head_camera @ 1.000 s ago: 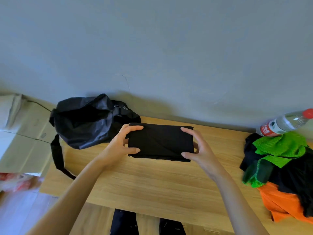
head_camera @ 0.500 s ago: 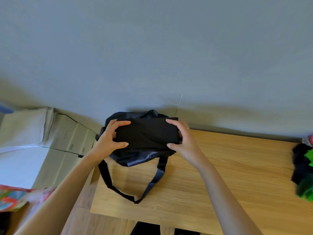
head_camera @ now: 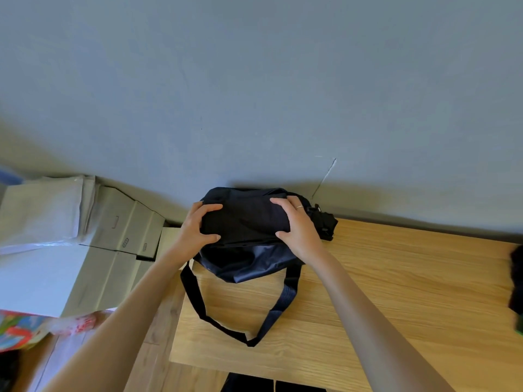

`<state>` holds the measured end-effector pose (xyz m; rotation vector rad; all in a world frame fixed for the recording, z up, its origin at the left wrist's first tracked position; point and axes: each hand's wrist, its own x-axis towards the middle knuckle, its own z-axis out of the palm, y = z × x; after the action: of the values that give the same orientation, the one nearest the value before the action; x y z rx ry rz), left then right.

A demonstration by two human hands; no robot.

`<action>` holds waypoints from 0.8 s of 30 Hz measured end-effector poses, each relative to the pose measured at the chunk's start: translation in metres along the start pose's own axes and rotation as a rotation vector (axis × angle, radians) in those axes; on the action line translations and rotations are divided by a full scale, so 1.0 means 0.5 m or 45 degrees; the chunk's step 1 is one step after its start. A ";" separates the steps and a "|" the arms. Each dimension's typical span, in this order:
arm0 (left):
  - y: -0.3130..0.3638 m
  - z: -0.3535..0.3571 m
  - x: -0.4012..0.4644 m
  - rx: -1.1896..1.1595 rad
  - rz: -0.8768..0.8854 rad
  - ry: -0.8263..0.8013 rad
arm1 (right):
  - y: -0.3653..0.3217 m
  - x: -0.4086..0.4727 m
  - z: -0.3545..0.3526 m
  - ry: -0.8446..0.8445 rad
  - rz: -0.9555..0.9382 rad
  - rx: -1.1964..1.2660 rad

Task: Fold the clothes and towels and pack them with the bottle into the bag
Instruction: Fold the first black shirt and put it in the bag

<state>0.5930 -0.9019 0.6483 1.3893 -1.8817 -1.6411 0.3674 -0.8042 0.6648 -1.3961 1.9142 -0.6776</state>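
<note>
The bag (head_camera: 249,261) is largely hidden behind the folded black garment (head_camera: 244,222), so whether its mouth is open cannot be told. A dark heap of clothes (head_camera: 516,281) is cut off by the right edge. The colourful thing (head_camera: 19,329) near left is cropped too.

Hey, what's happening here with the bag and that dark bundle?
A person is packing. Both hands, the left hand and the right hand, grip the ends of a folded black garment and hold it over the top of a dark bag at the back corner of a wooden table. The bag's strap loops across the tabletop. More clothes show at the right edge.
</note>
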 end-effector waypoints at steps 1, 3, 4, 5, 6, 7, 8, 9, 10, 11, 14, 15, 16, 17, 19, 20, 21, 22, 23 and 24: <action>-0.007 0.004 0.005 0.035 -0.009 -0.006 | 0.004 0.000 0.002 -0.004 0.008 -0.052; -0.016 0.016 0.009 0.127 -0.033 -0.014 | 0.013 -0.009 0.009 -0.024 0.022 -0.178; -0.019 0.021 0.011 0.176 -0.034 -0.016 | 0.020 -0.016 0.013 -0.032 0.029 -0.234; -0.020 0.026 0.011 0.213 -0.027 -0.020 | 0.027 -0.022 0.016 -0.034 0.040 -0.268; -0.018 0.031 0.013 0.240 -0.012 -0.025 | 0.033 -0.027 0.017 -0.026 0.055 -0.284; -0.015 0.035 0.014 0.268 0.007 -0.026 | 0.037 -0.028 0.016 -0.014 0.071 -0.290; -0.010 0.040 0.016 0.297 0.031 -0.019 | 0.037 -0.026 0.013 0.001 0.086 -0.285; -0.004 0.044 0.018 0.331 0.049 0.002 | 0.036 -0.022 0.009 0.016 0.099 -0.271; 0.003 0.048 0.021 0.373 0.063 0.033 | 0.033 -0.016 0.006 0.029 0.107 -0.260; 0.010 0.051 0.024 0.429 0.069 0.067 | 0.030 -0.010 0.003 0.041 0.112 -0.264; 0.020 0.059 0.035 0.642 0.062 0.066 | 0.023 0.005 0.008 0.061 0.136 -0.386; 0.019 0.064 0.038 0.710 0.039 0.038 | 0.021 0.008 0.014 0.056 0.147 -0.440; 0.017 0.069 0.041 0.775 0.015 0.015 | 0.018 0.010 0.020 0.045 0.160 -0.493; 0.013 0.074 0.044 0.835 0.001 0.005 | 0.015 0.013 0.026 0.028 0.175 -0.541; 0.008 0.083 0.051 0.921 -0.010 0.007 | 0.011 0.018 0.034 -0.007 0.212 -0.611; 0.006 0.085 0.054 0.940 -0.019 0.005 | 0.010 0.021 0.037 -0.019 0.229 -0.638; 0.003 0.086 0.056 0.942 -0.034 -0.002 | 0.012 0.023 0.039 -0.029 0.242 -0.664; -0.001 0.085 0.057 0.927 -0.049 -0.015 | 0.014 0.025 0.041 -0.041 0.248 -0.687; -0.006 0.083 0.057 0.899 -0.059 -0.034 | 0.016 0.025 0.043 -0.058 0.252 -0.706; -0.010 0.079 0.057 0.861 -0.062 -0.057 | 0.019 0.024 0.044 -0.076 0.252 -0.722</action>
<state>0.5520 -0.8998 0.6213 1.6395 -2.5864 -1.0865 0.3758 -0.8135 0.6411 -1.4957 2.2578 0.0141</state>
